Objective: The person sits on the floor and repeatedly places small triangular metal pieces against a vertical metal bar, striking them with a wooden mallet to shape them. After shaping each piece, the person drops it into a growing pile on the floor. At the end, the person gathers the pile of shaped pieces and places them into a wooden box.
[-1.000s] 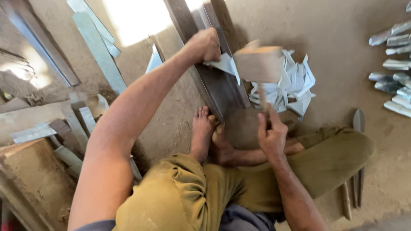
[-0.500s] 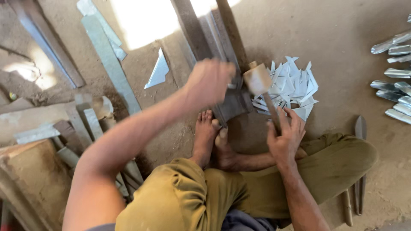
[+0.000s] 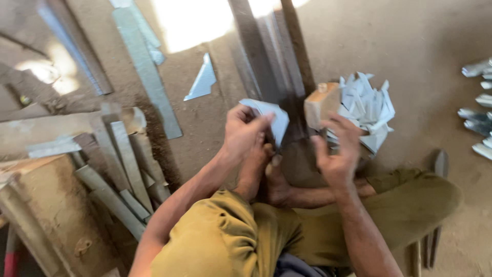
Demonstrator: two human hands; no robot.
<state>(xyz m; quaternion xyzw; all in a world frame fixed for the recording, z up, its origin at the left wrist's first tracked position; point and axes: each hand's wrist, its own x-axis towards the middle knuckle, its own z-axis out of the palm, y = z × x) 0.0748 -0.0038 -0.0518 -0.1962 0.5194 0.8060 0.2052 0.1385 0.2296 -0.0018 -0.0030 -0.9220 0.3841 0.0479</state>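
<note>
I sit on a dirt floor with my bare feet (image 3: 264, 177) drawn in. My left hand (image 3: 242, 134) grips a small bent piece of sheet metal (image 3: 271, 117) just above my feet. My right hand (image 3: 335, 154) is wrapped round the handle of a wooden mallet, whose block head (image 3: 321, 104) points up and away from me. Long dark metal bars (image 3: 266, 61) run away from my feet between the two hands. The frame is blurred.
A heap of cut sheet-metal pieces (image 3: 366, 105) lies right of the mallet. More shaped metal pieces (image 3: 479, 110) line the far right edge. Metal strips (image 3: 146, 77), a triangular offcut (image 3: 203, 79) and wooden planks (image 3: 77, 169) lie to the left.
My left hand has drawn back toward my feet with the sheet-metal piece in it. The mallet has dropped slightly to the right, and the view has shifted.
</note>
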